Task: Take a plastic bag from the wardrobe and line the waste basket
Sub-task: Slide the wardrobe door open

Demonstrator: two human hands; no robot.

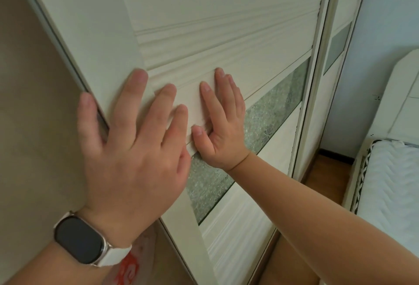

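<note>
Both hands lie flat on the wardrobe door (204,24), fingers spread: left hand (136,148) at its edge, right hand (223,126) beside, likely to slide it.

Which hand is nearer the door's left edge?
Left. The left hand lies flat on the door with its thumb at the left edge. The right hand presses the panel further right, above the glass strip.
</note>
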